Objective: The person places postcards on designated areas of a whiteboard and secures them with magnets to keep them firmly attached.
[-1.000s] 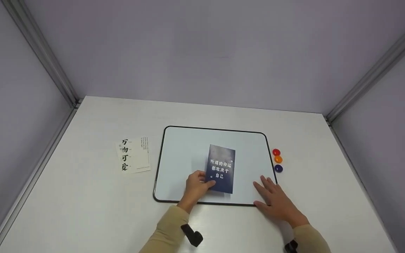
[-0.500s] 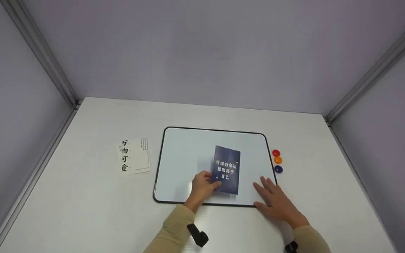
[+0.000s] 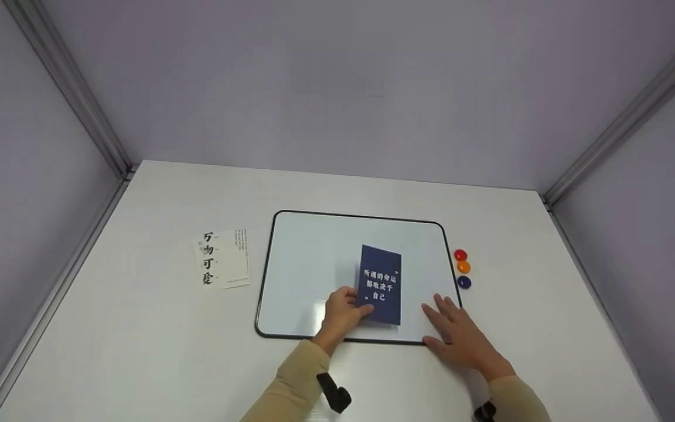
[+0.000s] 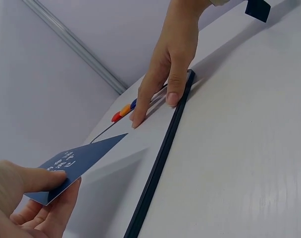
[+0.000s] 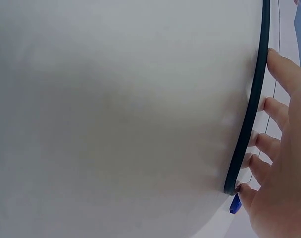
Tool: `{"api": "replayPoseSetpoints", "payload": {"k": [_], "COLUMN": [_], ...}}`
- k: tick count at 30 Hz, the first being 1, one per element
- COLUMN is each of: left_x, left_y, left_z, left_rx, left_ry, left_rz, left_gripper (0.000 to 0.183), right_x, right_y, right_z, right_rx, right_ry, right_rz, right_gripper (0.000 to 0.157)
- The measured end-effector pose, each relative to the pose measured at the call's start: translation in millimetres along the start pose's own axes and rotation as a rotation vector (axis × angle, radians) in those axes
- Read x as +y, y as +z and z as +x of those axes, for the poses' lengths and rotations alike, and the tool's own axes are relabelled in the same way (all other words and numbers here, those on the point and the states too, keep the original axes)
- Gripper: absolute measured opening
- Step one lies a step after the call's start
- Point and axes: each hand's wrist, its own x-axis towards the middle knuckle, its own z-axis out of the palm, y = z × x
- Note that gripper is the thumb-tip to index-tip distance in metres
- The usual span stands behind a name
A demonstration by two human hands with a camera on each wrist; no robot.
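A person's left hand [image 3: 343, 312] pinches a blue card [image 3: 381, 284], tilted above a black-framed whiteboard [image 3: 311, 252] on the worktop [image 3: 138, 334]. The right hand [image 3: 460, 335], grip spread, rests on the whiteboard's near right corner. Three coloured discs [image 3: 463, 266] sit just beside its right edge.

On the counter [image 3: 162, 328] before me lies a board [image 3: 308, 258], with a paper [image 3: 227, 261] to its left and three discs [image 3: 463, 266] lined back to front just beside its right edge. A card [image 3: 380, 285] is above the board, between my left fingers [image 3: 346, 291]; my right fingers [image 3: 437, 317] rest at the board's near right corner.
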Motion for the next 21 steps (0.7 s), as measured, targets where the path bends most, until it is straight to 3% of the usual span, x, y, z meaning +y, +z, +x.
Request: {"api": "replayPoseSetpoints", "payload": {"k": [16, 21], "left_x": [-7.6, -8.6], "left_y": [11.3, 13.7], "left_z": [-3.2, -3.0], "left_rx": [0.025, 0.040], "left_ry": [-0.040, -0.023], "left_rz": [0.126, 0.167], "left_gripper": [0.029, 0.029], "right_x": [1, 1], "right_y": [1.2, 1.2], "right_z": [-1, 0], "right_rx": [-0.004, 0.000], "right_ry": [0.007, -0.001], "right_rz": [0.020, 0.014], "right_gripper": [0.065, 0.065]}}
